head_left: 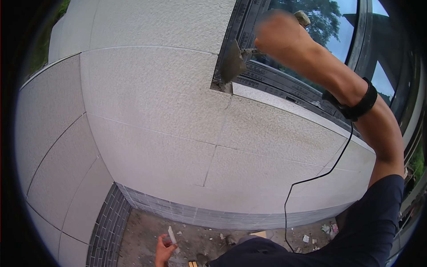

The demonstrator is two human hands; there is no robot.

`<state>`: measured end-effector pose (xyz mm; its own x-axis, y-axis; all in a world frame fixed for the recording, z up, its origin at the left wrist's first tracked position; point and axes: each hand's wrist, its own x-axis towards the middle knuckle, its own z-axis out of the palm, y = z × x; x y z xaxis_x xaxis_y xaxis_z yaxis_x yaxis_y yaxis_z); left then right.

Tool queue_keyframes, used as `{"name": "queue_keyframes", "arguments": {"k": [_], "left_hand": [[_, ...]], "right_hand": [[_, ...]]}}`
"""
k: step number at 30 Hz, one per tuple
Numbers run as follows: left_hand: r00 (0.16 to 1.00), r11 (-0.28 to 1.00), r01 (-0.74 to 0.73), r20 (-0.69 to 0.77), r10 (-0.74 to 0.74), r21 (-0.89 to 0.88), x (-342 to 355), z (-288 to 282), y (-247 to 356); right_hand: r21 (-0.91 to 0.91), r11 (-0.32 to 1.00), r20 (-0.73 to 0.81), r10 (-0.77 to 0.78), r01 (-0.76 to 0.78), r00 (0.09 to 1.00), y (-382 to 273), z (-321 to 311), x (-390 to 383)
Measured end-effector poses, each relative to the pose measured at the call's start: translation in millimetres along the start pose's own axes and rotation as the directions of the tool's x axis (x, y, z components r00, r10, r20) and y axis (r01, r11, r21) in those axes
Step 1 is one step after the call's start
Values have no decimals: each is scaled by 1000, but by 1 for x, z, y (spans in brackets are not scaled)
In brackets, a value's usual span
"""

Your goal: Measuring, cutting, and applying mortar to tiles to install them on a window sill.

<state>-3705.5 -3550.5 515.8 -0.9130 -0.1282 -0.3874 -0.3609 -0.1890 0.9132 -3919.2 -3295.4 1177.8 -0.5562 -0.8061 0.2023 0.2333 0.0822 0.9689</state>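
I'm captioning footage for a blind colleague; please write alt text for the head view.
A person's right hand holds a trowel at the lower left corner of a dark-framed window in a pale wall. The left hand, low over littered ground, holds a small pale strip.

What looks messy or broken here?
The corner below the trowel: it's rough and dark, while the sill beside it is pale and neat. Scraps also litter the ground, lower right.

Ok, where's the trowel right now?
In the head view, top, just right of centre: the trowel is in the right hand, its blade by the window frame's lower-left corner.
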Motion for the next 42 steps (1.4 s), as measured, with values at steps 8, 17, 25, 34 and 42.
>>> {"name": "queue_keyframes", "arguments": {"k": [8, 17, 25, 34, 42], "left_hand": [[995, 997, 76, 63, -77, 18, 17, 4, -1], [952, 976, 104, 264, -154, 193, 56, 50, 48], [835, 835, 51, 435, -336, 548, 107, 139, 44], [656, 383, -339, 508, -558, 859, 101, 310, -4], [510, 250, -289, 369, -776, 924, 101, 445, -46]], "right_hand": [[106, 973, 39, 202, -206, 979, 11, 32, -53], [541, 629, 260, 505, -557, 823, -15, 24, -246], [578, 54, 723, 429, -814, 542, -146, -3, -509], [165, -37, 961, 229, -986, 152, -267, -78, -753], [-281, -290, 908, 230, -915, -351, -350, -81, -852]]}}
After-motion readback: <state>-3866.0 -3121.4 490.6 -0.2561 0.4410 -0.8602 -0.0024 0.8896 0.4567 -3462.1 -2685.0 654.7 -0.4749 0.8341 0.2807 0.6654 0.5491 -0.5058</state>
